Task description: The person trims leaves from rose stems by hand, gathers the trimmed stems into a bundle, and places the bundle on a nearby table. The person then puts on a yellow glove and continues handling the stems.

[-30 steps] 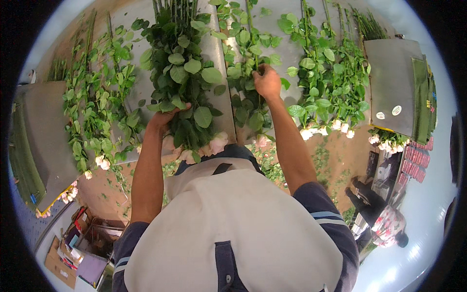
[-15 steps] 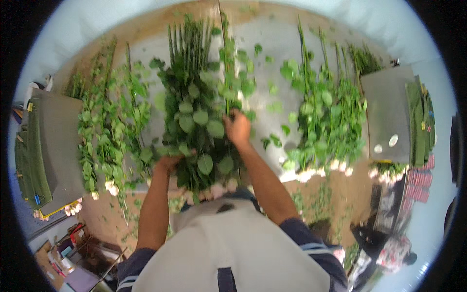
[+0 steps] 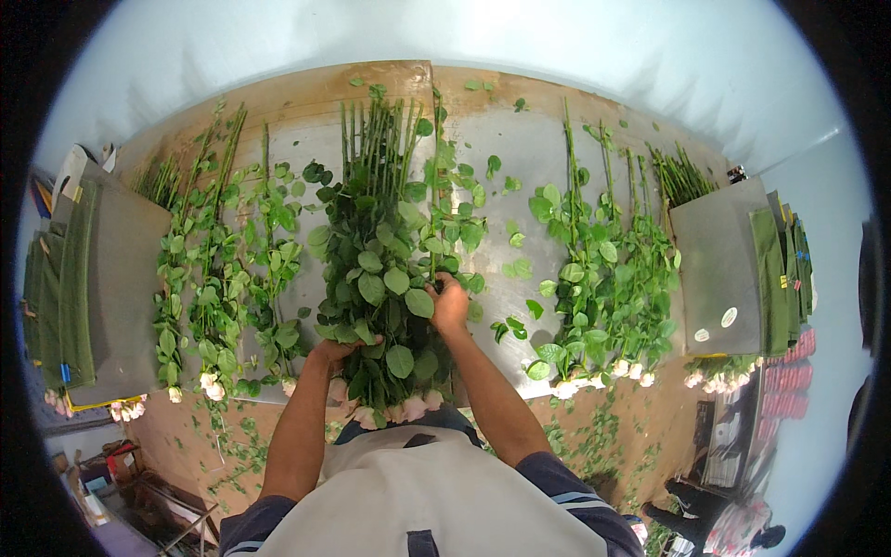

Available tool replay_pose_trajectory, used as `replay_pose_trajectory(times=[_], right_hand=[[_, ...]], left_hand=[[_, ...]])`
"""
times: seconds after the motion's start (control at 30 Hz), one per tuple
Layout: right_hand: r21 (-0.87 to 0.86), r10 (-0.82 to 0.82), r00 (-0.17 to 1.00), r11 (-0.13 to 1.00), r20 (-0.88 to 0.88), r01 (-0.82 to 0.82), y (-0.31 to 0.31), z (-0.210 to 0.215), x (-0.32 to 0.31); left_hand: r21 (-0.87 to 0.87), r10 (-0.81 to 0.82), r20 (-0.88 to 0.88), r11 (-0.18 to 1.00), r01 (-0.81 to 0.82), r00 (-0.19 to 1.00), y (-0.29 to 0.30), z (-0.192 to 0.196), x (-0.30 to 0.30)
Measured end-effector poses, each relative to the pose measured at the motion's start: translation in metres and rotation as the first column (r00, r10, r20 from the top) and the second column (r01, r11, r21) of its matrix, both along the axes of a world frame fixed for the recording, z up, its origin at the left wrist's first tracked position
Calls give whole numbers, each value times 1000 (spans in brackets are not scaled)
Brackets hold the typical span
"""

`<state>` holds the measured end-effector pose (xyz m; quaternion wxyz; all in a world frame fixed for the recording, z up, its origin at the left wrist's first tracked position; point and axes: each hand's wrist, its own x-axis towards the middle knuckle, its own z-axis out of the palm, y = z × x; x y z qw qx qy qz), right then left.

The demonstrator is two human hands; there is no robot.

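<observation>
A thick bunch of long-stemmed roses [image 3: 376, 269] lies on the grey metal table [image 3: 520, 158], pale pink heads toward me, cut stems pointing away. My left hand [image 3: 332, 353] rests on the bunch's lower left side among the leaves. My right hand [image 3: 450, 302] grips a single rose stem [image 3: 436, 186] at the bunch's right edge. Pale blooms [image 3: 408, 408] hang over the near table edge by my apron.
Loose rose stems lie in a row at the left [image 3: 218, 269] and at the right [image 3: 603, 269]. Grey folded sheets sit at the left [image 3: 121, 288] and right [image 3: 719, 265]. Loose leaves litter the table and the floor. A person stands at the lower right [image 3: 705, 524].
My right hand came from the right-hand stems over to the middle bunch, carrying a stem, and now lies against the bunch's right side. The view tilted down toward the table.
</observation>
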<state>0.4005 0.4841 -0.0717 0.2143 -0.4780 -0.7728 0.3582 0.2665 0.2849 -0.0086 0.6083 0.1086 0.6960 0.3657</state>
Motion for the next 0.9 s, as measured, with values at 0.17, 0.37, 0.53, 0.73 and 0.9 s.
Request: replay_pose_trajectory(times=[0.17, 0.37, 0.53, 0.73, 0.9], right_hand=[[101, -19, 997, 995, -80, 27, -4, 3, 5], [102, 57, 998, 993, -34, -53, -1, 0, 5], [-115, 71, 997, 991, -2, -71, 3, -3, 2], [-178, 62, 997, 981, -53, -71, 8, -7, 3], [-199, 92, 994, 975, -64, -103, 17, 9, 13]], left_hand=[[21, 4, 13, 1000, -5, 1000, 0, -1, 0], [44, 7, 28, 999, -8, 1000, -3, -5, 0], [78, 19, 25, 997, -21, 1000, -1, -7, 2], [105, 9, -29, 994, -6, 1000, 5, 7, 1], [121, 37, -43, 992, -32, 998, -4, 7, -2]])
